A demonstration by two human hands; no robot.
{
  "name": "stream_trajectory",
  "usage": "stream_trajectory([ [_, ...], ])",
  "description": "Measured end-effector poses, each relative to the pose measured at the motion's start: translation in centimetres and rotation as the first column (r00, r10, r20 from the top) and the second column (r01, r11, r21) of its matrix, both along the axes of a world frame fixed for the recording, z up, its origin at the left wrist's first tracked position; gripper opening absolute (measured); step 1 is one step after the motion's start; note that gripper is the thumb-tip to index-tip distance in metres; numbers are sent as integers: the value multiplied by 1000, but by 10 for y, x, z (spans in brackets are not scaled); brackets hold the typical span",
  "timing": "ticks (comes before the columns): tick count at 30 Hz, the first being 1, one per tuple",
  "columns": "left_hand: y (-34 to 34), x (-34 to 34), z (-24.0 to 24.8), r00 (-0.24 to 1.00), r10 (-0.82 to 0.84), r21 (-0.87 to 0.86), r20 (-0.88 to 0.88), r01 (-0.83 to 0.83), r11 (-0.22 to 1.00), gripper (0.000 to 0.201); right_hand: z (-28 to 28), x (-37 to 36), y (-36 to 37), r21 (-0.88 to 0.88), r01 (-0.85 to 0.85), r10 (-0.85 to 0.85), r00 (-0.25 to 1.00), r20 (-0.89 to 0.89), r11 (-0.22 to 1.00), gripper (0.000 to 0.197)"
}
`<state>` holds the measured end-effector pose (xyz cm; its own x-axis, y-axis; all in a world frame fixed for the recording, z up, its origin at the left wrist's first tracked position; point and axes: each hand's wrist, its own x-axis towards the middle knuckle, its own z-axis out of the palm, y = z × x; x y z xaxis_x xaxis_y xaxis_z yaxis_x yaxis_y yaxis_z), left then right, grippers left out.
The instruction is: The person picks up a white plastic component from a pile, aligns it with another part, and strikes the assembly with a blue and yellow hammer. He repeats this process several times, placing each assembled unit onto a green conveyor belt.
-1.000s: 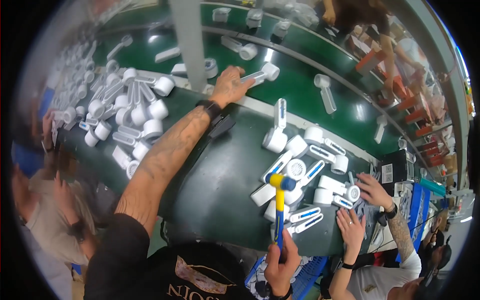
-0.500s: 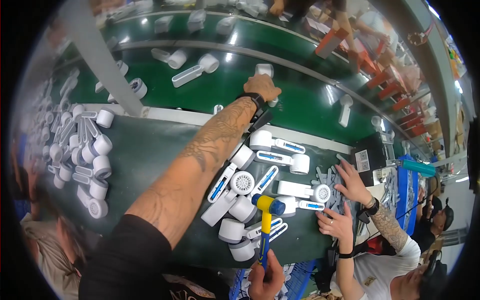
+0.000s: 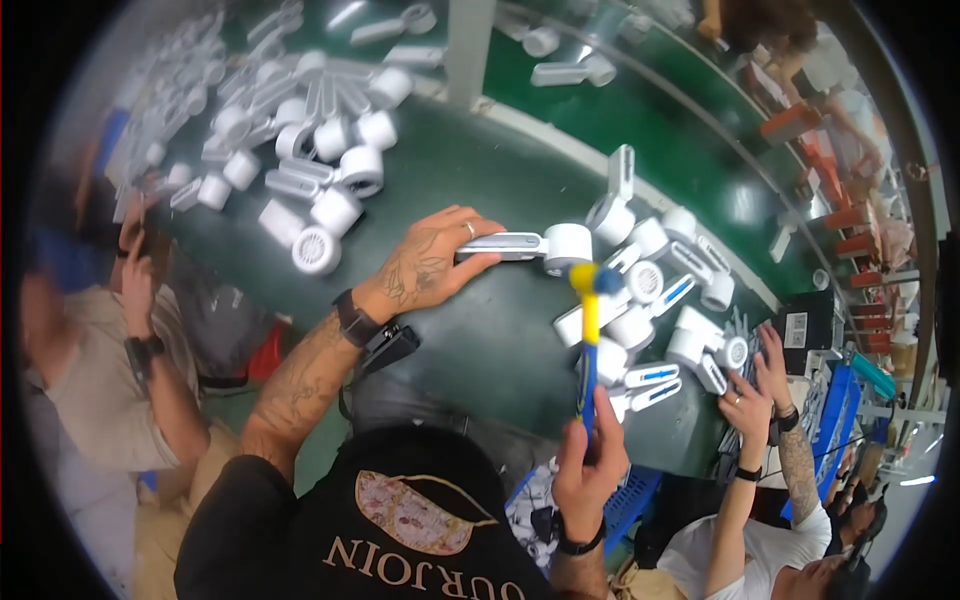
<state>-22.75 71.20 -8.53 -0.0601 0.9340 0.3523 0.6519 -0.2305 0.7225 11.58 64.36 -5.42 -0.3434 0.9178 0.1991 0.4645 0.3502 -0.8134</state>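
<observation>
Both hands are in use, each curled around something. Left hand (image 3: 425,262) reaches out from the lower left, its forearm (image 3: 298,380) slanting up and to the right with the elbow bent; the back of the hand faces up, fingers over the far side of a white fan's handle and thumb along the near side. That fan (image 3: 528,246) lies crosswise, head to the right, over the middle of the surface (image 3: 470,330); whether it rests there or is lifted I cannot tell. Right hand (image 3: 592,478) comes up from the lower edge, thumb and fingers closed on the lower handle of a yellow and blue mallet (image 3: 590,345), which points away from the body. In this view the mallet's head overlaps the edge of the fan's head; contact cannot be judged.

Just right of them is a loose group of fans (image 3: 647,282); a larger pile (image 3: 333,138) spreads to the upper left. Beyond the surface runs a green belt (image 3: 645,125), behind a pale post (image 3: 467,50). A co-worker's hands (image 3: 748,412) work at the right end, near a black box (image 3: 822,325). Below is a blue crate (image 3: 632,502).
</observation>
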Motion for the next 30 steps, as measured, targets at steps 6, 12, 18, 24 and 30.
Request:
stream_trajectory([
  [6, -16, -9, -43, 1000, -14, -25, -9, 14, 1000, 30, 5, -48, 22, 79, -140, 120, 969, 214, 987, 43],
  [12, -18, -8, -42, 997, -29, -61, 73, 34, 998, 32, 3, -58, 15, 162, -135, 91, 963, 255, 977, 45],
  [18, -26, -26, -49, 1000, 28, 121, 5, -29, 992, 28, 4, -61, 19, 73, -124, 89, 925, 369, 990, 44],
  [24, -25, -31, -48, 997, -43, -26, 66, 45, 999, 27, 5, -64, 13, 150, -143, 94, 952, 291, 978, 43],
  [30, -26, -31, -52, 996, -32, -11, 88, 33, 999, 28, 5, -75, 9, 142, -181, 140, 955, 261, 973, 45],
])
